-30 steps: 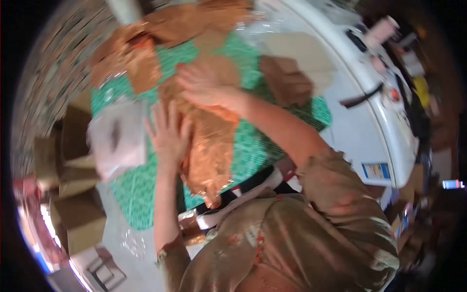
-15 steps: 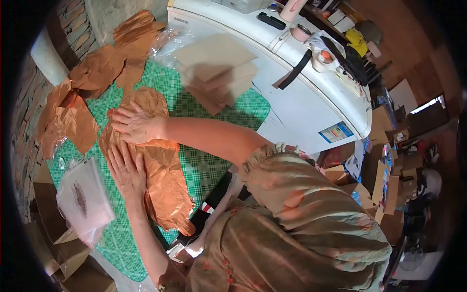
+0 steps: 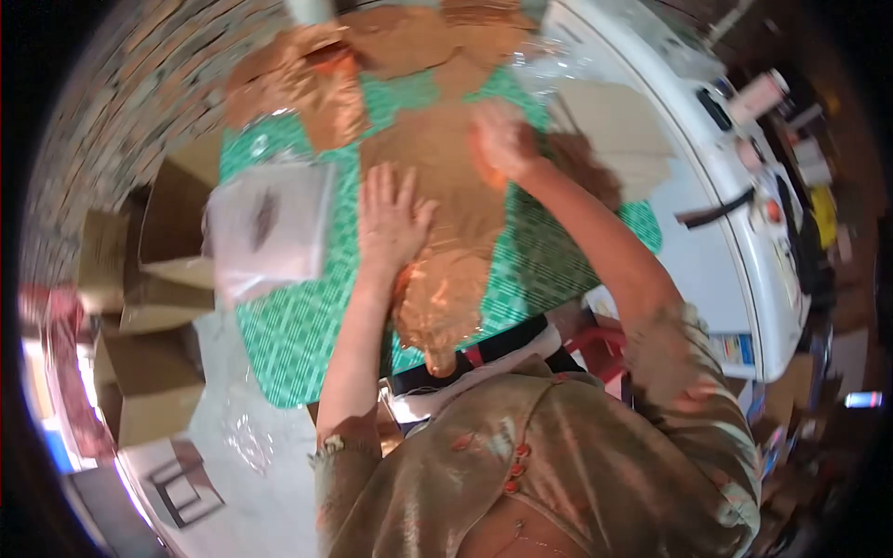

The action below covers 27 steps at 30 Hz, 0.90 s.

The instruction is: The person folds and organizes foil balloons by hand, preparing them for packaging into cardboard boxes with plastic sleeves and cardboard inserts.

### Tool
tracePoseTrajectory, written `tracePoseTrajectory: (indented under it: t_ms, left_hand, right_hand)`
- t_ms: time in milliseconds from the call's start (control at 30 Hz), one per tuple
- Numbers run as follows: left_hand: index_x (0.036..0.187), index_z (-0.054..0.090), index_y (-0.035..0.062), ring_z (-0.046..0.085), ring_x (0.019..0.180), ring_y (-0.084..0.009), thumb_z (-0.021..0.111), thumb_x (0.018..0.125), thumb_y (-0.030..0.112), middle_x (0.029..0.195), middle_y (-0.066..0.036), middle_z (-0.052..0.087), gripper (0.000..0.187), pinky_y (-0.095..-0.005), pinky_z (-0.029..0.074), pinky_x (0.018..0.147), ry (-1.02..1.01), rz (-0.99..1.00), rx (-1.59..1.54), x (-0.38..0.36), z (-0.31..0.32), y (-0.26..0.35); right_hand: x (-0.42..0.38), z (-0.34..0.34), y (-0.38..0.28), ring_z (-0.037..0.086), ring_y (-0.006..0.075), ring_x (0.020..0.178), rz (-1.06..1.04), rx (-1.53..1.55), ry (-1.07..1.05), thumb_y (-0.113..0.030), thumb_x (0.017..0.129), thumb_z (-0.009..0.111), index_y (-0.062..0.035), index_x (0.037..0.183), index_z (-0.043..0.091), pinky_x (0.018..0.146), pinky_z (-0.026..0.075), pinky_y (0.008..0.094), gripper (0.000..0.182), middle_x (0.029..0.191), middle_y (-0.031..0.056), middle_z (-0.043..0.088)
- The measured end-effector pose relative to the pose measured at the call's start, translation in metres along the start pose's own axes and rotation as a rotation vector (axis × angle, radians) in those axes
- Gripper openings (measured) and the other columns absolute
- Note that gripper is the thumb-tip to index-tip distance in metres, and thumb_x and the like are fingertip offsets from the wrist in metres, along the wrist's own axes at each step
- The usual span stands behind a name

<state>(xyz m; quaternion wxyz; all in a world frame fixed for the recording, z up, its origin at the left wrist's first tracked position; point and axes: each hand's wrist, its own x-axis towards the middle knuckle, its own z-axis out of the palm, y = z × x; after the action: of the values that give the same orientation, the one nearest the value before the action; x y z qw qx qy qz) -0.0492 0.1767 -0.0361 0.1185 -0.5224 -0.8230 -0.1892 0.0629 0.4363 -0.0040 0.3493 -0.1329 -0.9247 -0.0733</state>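
Note:
A flat copper-coloured foil piece, which looks like a deflated foil balloon with a narrow tab at its near end, lies on the green checked cloth. My left hand rests flat on its left side, fingers spread and pointing away from me. At its upper right edge is my right hand, blurred, its fingers stretched out over the foil. More crumpled copper foil lies beyond, along the far side of the table. Neither hand grips anything.
Clear plastic bags are stacked on the left. Beige flat sheets lie at the right beside a white appliance with small items on top. Open cardboard boxes stand left of the table, and a brick wall rises behind.
My head view has turned, so the table looks straighter. My right hand has slid to the foil's right edge, away from my left hand, and the foil's upper part looks flatter and wider.

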Motion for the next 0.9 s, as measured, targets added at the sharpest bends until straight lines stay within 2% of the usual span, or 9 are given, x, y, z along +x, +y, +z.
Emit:
tracePoseTrajectory:
  t_ms: [67,167,267,467,567,633,700,767,900]
  left_hand:
    - [0.160,0.049,0.0160,0.028,0.158,-0.0407,0.051,0.104,0.056,0.169,-0.025,0.035,0.068,-0.0534,0.019,0.130,-0.012,-0.003,0.046,0.001,-0.005,0.002]
    - [0.160,0.048,0.0165,0.029,0.158,-0.0411,0.049,0.106,0.057,0.169,-0.026,0.034,0.068,-0.0535,0.019,0.130,-0.018,0.013,0.065,0.001,-0.007,0.001]
    - [0.160,0.048,0.0173,0.028,0.158,-0.0412,0.046,0.107,0.058,0.169,-0.025,0.035,0.067,-0.0535,0.018,0.131,-0.025,0.016,0.066,0.000,-0.005,0.002]
    - [0.158,0.051,0.0175,0.031,0.157,-0.0418,0.048,0.106,0.058,0.165,-0.025,0.041,0.067,-0.0545,0.020,0.130,0.006,0.037,0.073,0.000,-0.004,0.000]
    - [0.158,0.052,0.0175,0.033,0.156,-0.0419,0.050,0.106,0.058,0.164,-0.025,0.042,0.066,-0.0551,0.022,0.129,0.036,0.050,0.059,-0.001,-0.005,0.000]
    - [0.158,0.052,0.0175,0.033,0.155,-0.0418,0.050,0.106,0.058,0.164,-0.025,0.042,0.066,-0.0553,0.023,0.129,0.039,0.059,0.057,0.000,-0.006,0.000]
    - [0.157,0.052,0.0175,0.034,0.155,-0.0418,0.051,0.106,0.057,0.163,-0.026,0.042,0.065,-0.0554,0.023,0.129,0.041,0.059,0.051,0.000,-0.006,-0.001]
    - [0.157,0.052,0.0176,0.034,0.155,-0.0419,0.050,0.106,0.057,0.163,-0.026,0.042,0.065,-0.0553,0.023,0.129,0.038,0.053,0.041,-0.001,-0.005,-0.001]
    - [0.158,0.051,0.0178,0.033,0.155,-0.0424,0.049,0.106,0.057,0.165,-0.026,0.041,0.065,-0.0549,0.023,0.129,0.015,0.042,0.059,0.000,-0.008,0.001]
  right_hand:
    - [-0.012,-0.004,0.001,0.063,0.0394,0.105,0.138,0.063,-0.064,-0.017,0.092,0.064,-0.0063,0.112,0.065,0.090,0.055,0.0503,0.022,0.109,0.0134,0.067]
    - [-0.027,0.000,0.009,0.061,0.0397,0.110,0.199,-0.066,-0.248,-0.019,0.094,0.064,-0.0060,0.112,0.064,0.091,0.055,0.0504,0.023,0.113,0.0149,0.066]
    - [-0.033,0.010,0.012,0.060,0.0377,0.111,0.287,-0.127,-0.289,-0.020,0.090,0.064,-0.0050,0.113,0.065,0.090,0.054,0.0506,0.028,0.112,0.0149,0.067]
    - [-0.020,0.021,0.022,0.063,0.0409,0.105,0.379,-0.132,-0.207,-0.037,0.087,0.068,-0.0031,0.091,0.070,0.087,0.055,0.0545,0.034,0.107,0.0211,0.068]
    - [-0.003,0.013,0.025,0.067,0.0449,0.103,0.444,0.006,-0.346,-0.042,0.089,0.068,0.0005,0.090,0.070,0.088,0.055,0.0562,0.043,0.107,0.0273,0.070]
    - [-0.012,0.051,0.051,0.068,0.0466,0.102,0.330,-0.010,-0.335,-0.044,0.089,0.067,0.0013,0.093,0.071,0.091,0.055,0.0559,0.046,0.107,0.0277,0.072]
    - [-0.012,0.057,0.053,0.069,0.0470,0.101,0.323,0.028,-0.314,-0.045,0.089,0.067,0.0016,0.095,0.072,0.093,0.056,0.0550,0.047,0.105,0.0267,0.073]
    - [-0.005,0.033,0.032,0.070,0.0463,0.099,0.426,0.119,-0.288,-0.044,0.089,0.067,0.0013,0.096,0.072,0.093,0.056,0.0538,0.047,0.101,0.0243,0.075]
    - [0.011,0.036,0.042,0.070,0.0438,0.099,0.493,0.221,-0.441,-0.040,0.088,0.068,0.0019,0.098,0.071,0.091,0.056,0.0511,0.043,0.098,0.0238,0.074]
